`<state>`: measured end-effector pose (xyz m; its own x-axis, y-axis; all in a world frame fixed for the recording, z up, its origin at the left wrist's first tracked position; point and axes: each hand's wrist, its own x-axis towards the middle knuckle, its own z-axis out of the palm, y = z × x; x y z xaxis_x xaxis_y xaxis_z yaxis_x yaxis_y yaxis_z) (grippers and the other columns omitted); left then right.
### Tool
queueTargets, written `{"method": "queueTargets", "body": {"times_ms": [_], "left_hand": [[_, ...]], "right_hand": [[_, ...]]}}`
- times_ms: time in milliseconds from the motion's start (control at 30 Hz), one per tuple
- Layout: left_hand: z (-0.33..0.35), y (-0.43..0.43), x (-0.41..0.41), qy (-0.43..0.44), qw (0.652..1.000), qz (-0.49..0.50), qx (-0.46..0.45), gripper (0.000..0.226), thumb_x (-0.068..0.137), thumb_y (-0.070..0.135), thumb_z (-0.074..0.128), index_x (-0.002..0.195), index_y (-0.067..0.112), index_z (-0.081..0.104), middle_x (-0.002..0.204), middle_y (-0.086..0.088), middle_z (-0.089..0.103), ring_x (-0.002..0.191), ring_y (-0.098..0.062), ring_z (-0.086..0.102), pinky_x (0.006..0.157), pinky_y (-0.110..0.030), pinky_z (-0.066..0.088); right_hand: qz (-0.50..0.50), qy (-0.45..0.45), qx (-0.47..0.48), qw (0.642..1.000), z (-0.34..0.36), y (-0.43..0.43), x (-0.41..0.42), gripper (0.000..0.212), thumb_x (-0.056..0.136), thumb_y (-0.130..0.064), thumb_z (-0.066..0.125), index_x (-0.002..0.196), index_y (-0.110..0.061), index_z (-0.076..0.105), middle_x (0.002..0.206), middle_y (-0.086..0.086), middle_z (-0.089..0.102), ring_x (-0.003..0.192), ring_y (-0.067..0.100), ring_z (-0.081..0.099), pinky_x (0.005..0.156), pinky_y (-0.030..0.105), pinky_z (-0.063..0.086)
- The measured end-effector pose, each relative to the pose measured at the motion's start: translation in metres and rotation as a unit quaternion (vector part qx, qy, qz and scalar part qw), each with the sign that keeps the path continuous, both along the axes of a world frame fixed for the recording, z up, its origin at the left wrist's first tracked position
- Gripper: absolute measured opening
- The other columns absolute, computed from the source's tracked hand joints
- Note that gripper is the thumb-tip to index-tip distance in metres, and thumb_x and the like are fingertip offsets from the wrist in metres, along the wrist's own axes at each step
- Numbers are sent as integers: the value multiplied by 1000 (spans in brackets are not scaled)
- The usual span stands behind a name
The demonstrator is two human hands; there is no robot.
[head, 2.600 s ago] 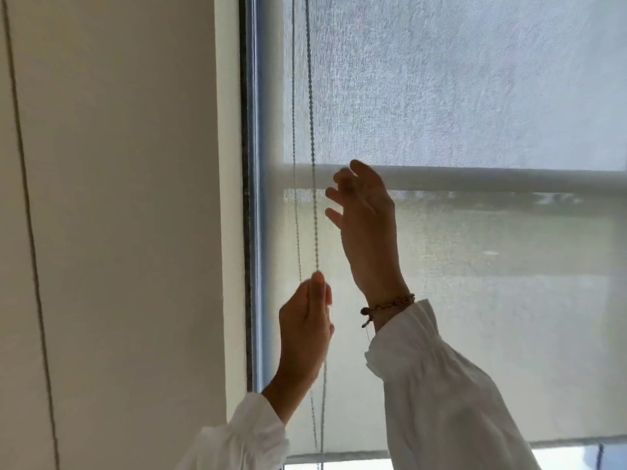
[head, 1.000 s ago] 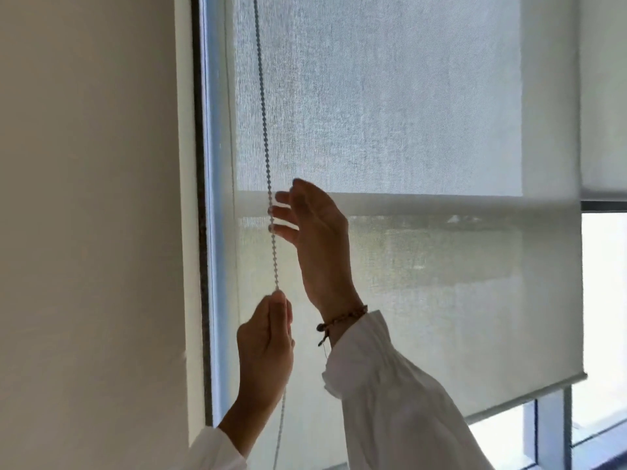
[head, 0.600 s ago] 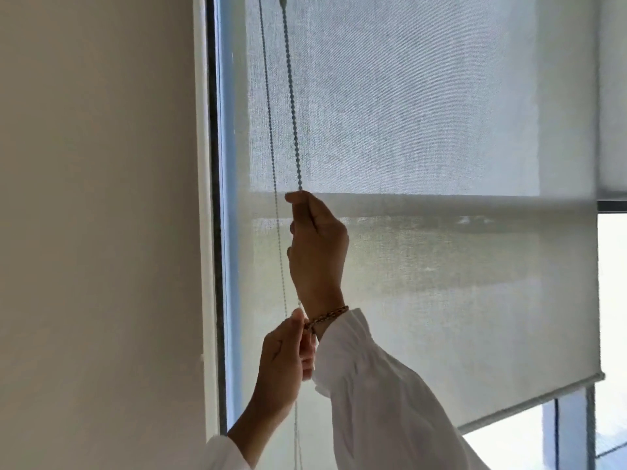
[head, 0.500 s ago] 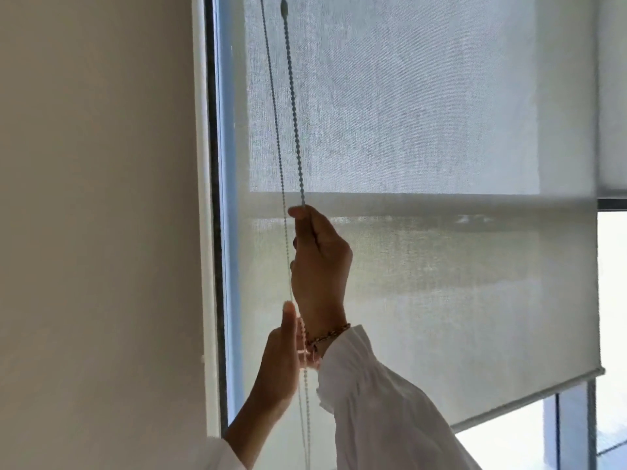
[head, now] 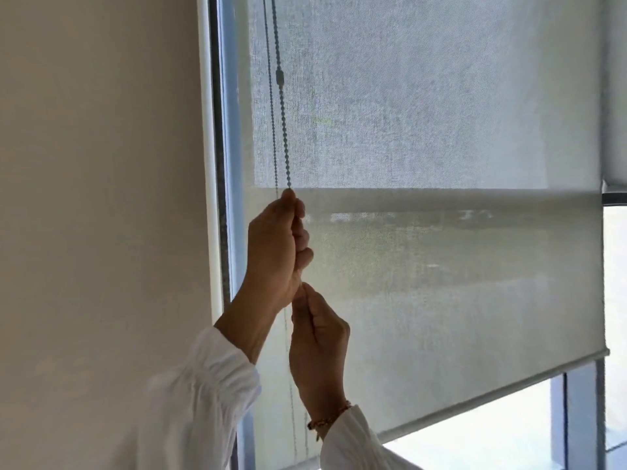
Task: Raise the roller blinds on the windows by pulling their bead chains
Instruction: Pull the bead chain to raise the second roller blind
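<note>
A grey translucent roller blind (head: 441, 130) covers most of the window; its bottom bar (head: 492, 395) slants above a strip of bare glass. The bead chain (head: 284, 130) hangs in two strands by the blind's left edge, with a connector on the front strand. My left hand (head: 274, 249) is the upper one, fist closed around the front strand just below a horizontal window bar. My right hand (head: 319, 344), wearing a beaded bracelet, pinches the same strand directly beneath the left hand. Both arms are in white sleeves.
A plain beige wall (head: 101, 198) fills the left side up to the window frame (head: 224, 164). A second blind (head: 615, 79) hangs at the far right, raised higher. Bright bare glass (head: 492, 435) shows under the bottom bar.
My hands have swapped places: the left hand has risen and gripped the chain above, the right has come down below it. The chain connector has moved down. The bottom bar has lifted slightly.
</note>
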<state>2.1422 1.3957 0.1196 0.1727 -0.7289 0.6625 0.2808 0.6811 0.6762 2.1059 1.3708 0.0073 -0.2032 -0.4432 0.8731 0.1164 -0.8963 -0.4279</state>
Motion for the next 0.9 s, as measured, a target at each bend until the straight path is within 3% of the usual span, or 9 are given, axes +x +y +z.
{"method": "queueTargets", "body": {"times_ms": [133,200,300,500,567,667,767,900], "left_hand": [[-3,5,1,29,999,-3,-21,40,96,28,38,58,19,45,36,11,29,27,-2,18,30,-10,12],[-7,8,3,28,999,-8,-24,40,97,27,36,58,18,43,37,11,27,28,-2,17,30,-10,11],[-26,9,2,25,1000,-1,1,39,96,27,37,58,18,42,38,10,25,29,-2,18,29,-11,14],[-83,6,0,12,998,8,68,43,93,27,42,51,21,45,38,10,30,31,-2,20,31,-11,13],[-96,8,-1,9,997,1,79,37,88,33,46,53,20,44,39,10,29,31,-2,19,31,-11,13],[-107,10,-4,-3,997,6,82,30,75,39,51,51,21,47,38,10,31,34,-2,21,37,-17,12],[-107,11,-2,-29,997,10,73,35,73,40,49,42,25,49,36,9,32,34,-2,23,39,-18,15],[-91,5,17,-49,994,-21,90,42,81,48,41,51,22,54,42,8,32,35,-6,27,35,-13,25]], "right_hand": [[196,-52,130,971,8,-7,-7,33,77,-37,49,49,-21,53,43,-9,40,46,12,31,48,27,27],[225,-80,126,963,20,-13,-14,33,81,-32,42,65,-16,68,51,-5,52,51,14,43,53,28,35],[248,-97,141,954,49,-17,-21,37,95,-29,36,85,-13,69,69,0,64,63,11,58,59,23,46],[334,-63,157,927,107,3,-32,23,94,-19,46,84,-6,63,77,9,66,70,22,65,68,32,56],[339,-43,171,924,116,10,-28,19,93,-16,50,85,-4,62,77,11,65,62,21,63,58,28,55],[301,-23,173,937,120,14,-21,24,94,-23,50,89,-4,64,53,-2,52,38,6,37,35,16,29],[238,-39,133,961,116,18,-17,26,94,-23,51,78,-11,67,35,-13,36,31,2,25,32,13,21],[191,-74,92,975,113,25,-22,29,93,-21,51,67,-16,64,33,-14,34,30,2,27,33,13,23]]}}
